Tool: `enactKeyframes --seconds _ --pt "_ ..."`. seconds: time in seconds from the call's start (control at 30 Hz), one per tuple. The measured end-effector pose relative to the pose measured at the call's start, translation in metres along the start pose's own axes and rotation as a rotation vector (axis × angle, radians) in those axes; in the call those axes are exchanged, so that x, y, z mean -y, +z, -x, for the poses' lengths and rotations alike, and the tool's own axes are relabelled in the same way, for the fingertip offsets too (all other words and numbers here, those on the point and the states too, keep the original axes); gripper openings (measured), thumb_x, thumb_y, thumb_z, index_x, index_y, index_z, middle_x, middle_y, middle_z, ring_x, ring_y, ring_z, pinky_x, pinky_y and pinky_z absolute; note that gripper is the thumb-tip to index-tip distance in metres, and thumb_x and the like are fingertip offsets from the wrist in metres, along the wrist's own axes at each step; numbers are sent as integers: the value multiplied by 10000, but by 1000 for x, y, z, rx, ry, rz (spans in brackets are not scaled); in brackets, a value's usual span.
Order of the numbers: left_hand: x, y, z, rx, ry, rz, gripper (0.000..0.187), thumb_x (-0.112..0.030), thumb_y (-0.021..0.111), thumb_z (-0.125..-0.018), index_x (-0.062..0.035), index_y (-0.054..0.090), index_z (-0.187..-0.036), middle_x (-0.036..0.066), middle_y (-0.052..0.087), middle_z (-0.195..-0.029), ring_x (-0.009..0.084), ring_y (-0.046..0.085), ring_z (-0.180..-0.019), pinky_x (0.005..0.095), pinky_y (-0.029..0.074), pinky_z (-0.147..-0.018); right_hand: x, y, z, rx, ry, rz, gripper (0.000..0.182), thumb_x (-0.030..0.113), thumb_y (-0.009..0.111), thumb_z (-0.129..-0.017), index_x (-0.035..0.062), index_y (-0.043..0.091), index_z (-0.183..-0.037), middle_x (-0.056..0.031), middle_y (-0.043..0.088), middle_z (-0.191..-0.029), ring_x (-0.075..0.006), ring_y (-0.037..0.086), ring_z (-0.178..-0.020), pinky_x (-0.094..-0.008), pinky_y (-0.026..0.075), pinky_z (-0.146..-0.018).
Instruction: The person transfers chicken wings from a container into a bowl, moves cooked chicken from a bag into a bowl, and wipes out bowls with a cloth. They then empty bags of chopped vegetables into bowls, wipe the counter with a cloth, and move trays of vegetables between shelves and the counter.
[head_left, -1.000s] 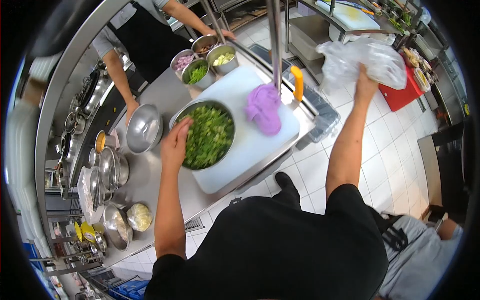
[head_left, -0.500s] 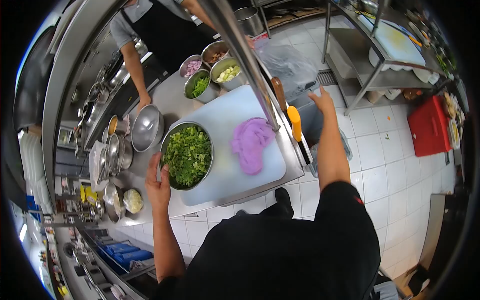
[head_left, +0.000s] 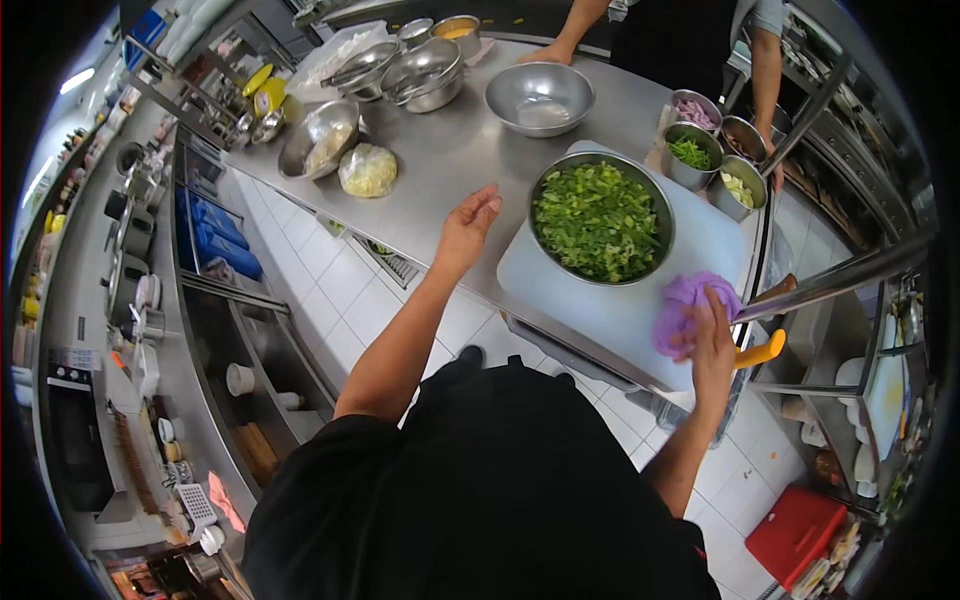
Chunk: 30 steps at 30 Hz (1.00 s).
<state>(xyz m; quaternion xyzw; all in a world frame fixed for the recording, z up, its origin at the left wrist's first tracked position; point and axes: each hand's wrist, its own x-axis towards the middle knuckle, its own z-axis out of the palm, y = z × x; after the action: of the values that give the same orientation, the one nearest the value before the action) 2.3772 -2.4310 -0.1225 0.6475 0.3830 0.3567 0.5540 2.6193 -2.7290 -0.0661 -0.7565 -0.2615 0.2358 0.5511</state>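
Observation:
A steel bowl of chopped green leaves sits on the white cutting board. Left of that bowl, my left hand hovers near the counter's front edge, fingers extended and holding nothing. My right hand is over the crumpled purple cloth at the board's right side. Its fingers are spread and overlap the cloth; whether they press on it cannot be told. An orange knife handle lies just right of this hand, with a brown handle behind it.
An empty steel bowl stands behind the board, near a co-worker's hand. Small containers of cut onion, green strips and pale pieces stand at back right. A bagged yellowish food lies left. A metal post crosses at right.
My view has swung toward the left. My left hand has come off the leaf-filled bowl's rim, and my right hand has moved from beyond the counter's edge to the purple cloth.

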Motion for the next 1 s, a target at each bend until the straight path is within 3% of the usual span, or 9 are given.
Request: enactKeyframes --seconds 0.2,0.37,0.5,0.53,0.6,0.7,0.8,0.83,1.0 --pt "21 -69 -15 174 -172 188 428 -324 559 -942 -55 543 -1274 70 653 -1079 139 617 -907 276 493 -797 -16 83 -78 -42 129 5 537 163 443 -914 63 315 -1426 -151 614 -968 -190 585 -544 -270 459 -454" --pt "17 -84 -30 394 -373 333 619 -414 581 -914 -75 387 -1395 100 612 -1149 158 629 -876 284 515 -744 -23 109 -83 -126 -156 471 549 69 439 -859 23 356 -1399 -184 551 -1214 -237 601 -965 -304 456 -859" --pt "7 -121 -14 517 -476 370 731 -338 600 -903 -111 212 -1480 128 581 -1196 182 635 -879 306 533 -719 0 200 -57 18 -99 126 522 26 437 -857 23 399 -1378 -123 542 -1262 -222 508 -1134 -307 361 -986" --pt "14 -138 -8 486 -460 387 737 -294 604 -880 -106 217 -1478 128 573 -1211 192 633 -889 312 538 -709 4 221 -53 57 -230 262 515 20 449 -873 22 386 -1384 -101 546 -1248 -188 517 -1098 -284 374 -964" --pt "30 -173 12 424 -419 428 755 -206 611 -833 -96 225 -1473 129 558 -1239 213 631 -910 323 548 -690 34 268 -32 181 -46 135 512 32 462 -888 29 376 -1392 -91 561 -1208 -160 526 -1046 -271 395 -933" --pt "56 -223 54 76 -293 333 683 -53 527 -795 -79 302 -1439 101 589 -1168 174 594 -942 297 494 -804 24 329 -27 311 -255 198 464 131 502 -942 61 403 -1390 -80 597 -1122 -128 555 -948 -255 448 -835" --pt "35 -277 110 -223 -328 350 630 -20 511 -788 -27 368 -1402 94 564 -1199 176 536 -1052 308 430 -923 58 363 -16 786 116 218 446 185 529 -950 59 446 -1370 -78 606 -1112 -116 576 -910 -267 482 -784" --pt "46 -293 132 -306 -348 283 679 -64 532 -795 -51 316 -1440 112 590 -1150 164 585 -886 296 482 -800 60 367 -15 778 58 216 446 205 539 -948 53 457 -1360 -82 611 -1110 -122 590 -898 -257 487 -743" --pt "85 -352 198 -627 -537 384 582 -34 458 -780 -70 410 -1359 74 620 -937 130 614 -715 276 523 -582 45 344 -53 568 -264 398 502 269 577 -934 65 443 -1372 -74 638 -1004 -125 611 -801 -233 488 -593"
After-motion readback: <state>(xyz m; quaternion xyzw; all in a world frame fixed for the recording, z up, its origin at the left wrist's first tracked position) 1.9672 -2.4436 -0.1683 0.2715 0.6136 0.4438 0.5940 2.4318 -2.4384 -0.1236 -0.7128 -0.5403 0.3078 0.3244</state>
